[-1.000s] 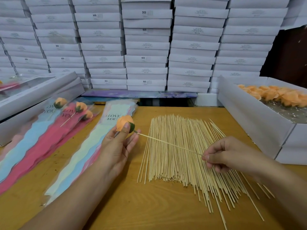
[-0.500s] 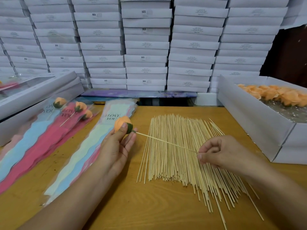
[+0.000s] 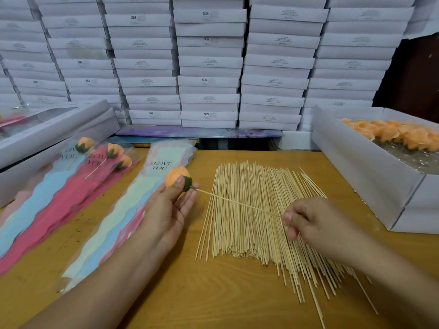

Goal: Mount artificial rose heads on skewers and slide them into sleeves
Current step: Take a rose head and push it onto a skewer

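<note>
My left hand [image 3: 169, 210] holds an orange rose head [image 3: 174, 178] with a green base between thumb and fingers, above the wooden table [image 3: 213, 300]. A thin bamboo skewer [image 3: 237, 203] runs from the rose's base to my right hand [image 3: 311, 224], which pinches its far end. Beneath it lies a wide pile of loose skewers [image 3: 256, 224]. Left of my left hand lies a stack of pastel "I LOVE YOU" sleeves [image 3: 133, 205]. Further left, three sleeved roses [image 3: 111, 151] rest on pink and blue sleeves.
An open white box [image 3: 361, 172] of orange rose heads [image 3: 399, 134] stands at the right. Flat white boxes [image 3: 209, 62] are stacked like a wall behind the table. More long boxes [image 3: 47, 134] lie at the left.
My right hand has slid left along the skewer toward the rose, pushing the skewer further into the base. My left hand and the rose have shifted slightly left.
</note>
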### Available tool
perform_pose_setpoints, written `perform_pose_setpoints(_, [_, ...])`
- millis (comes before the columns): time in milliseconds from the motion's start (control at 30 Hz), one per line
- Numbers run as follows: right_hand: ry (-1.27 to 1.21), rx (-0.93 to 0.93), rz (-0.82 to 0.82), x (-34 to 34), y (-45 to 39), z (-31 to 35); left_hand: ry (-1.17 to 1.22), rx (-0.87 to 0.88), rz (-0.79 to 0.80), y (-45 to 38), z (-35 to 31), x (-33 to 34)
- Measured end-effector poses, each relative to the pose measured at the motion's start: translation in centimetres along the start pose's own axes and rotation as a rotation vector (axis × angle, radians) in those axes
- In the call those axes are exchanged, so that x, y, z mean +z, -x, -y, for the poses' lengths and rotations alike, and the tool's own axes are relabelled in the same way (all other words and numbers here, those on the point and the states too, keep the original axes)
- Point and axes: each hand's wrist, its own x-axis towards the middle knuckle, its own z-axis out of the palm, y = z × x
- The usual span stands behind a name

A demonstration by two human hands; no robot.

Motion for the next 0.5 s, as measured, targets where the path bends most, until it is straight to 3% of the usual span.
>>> perform_pose_setpoints(267, [-0.158,-0.01,-0.056,0.45,-0.56,-0.47,0.031,0.001,-0.008,0.34,-0.16,0.27])
perform_pose_setpoints(400, [-0.141,-0.04,-0.172,0.54,-0.38,-0.4,0.034,0.006,-0.013,0.59,-0.14,0.33])
perform_pose_setpoints(500, [-0.068,-0.07,-0.169,0.47,0.03,-0.02,0.032,0.0,-0.02,0.74,-0.14,0.39])
